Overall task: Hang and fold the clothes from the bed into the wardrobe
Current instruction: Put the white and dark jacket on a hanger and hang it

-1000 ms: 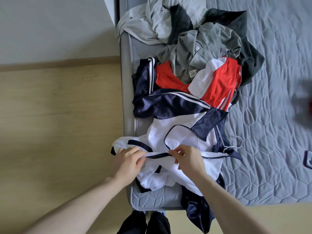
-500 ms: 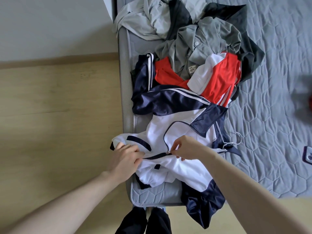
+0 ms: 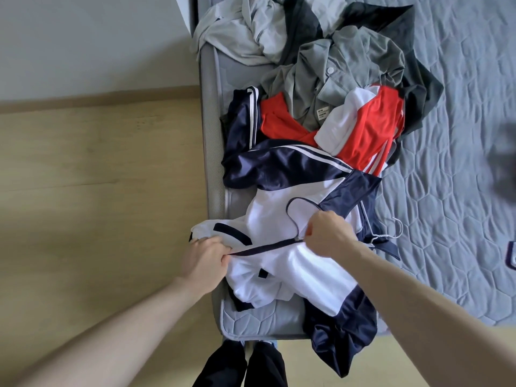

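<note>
A white and navy zip jacket [image 3: 268, 219] lies at the near corner of the bed [image 3: 452, 152]. My left hand [image 3: 205, 258] grips the bottom end of its navy zipper band. Farther up that band, my right hand [image 3: 328, 236] pinches the zipper pull. A white wire hanger [image 3: 391, 233] pokes out of the jacket's collar end to the right. Beyond the jacket lies a heap of clothes: a red and white top [image 3: 371, 132], a grey shirt [image 3: 343, 62] and a light grey garment [image 3: 245, 29].
The grey quilted mattress stretches to the right. Wooden floor [image 3: 97, 191] lies left of the bed, below a pale wall [image 3: 83, 37]. A dark garment [image 3: 421, 85] sits at the right of the heap. My dark-trousered legs [image 3: 240, 364] stand at the bed's near corner.
My right hand has slid the zipper pull away from my left hand along the band, closing more of the jacket's front. My left hand kept its hold on the bottom end.
</note>
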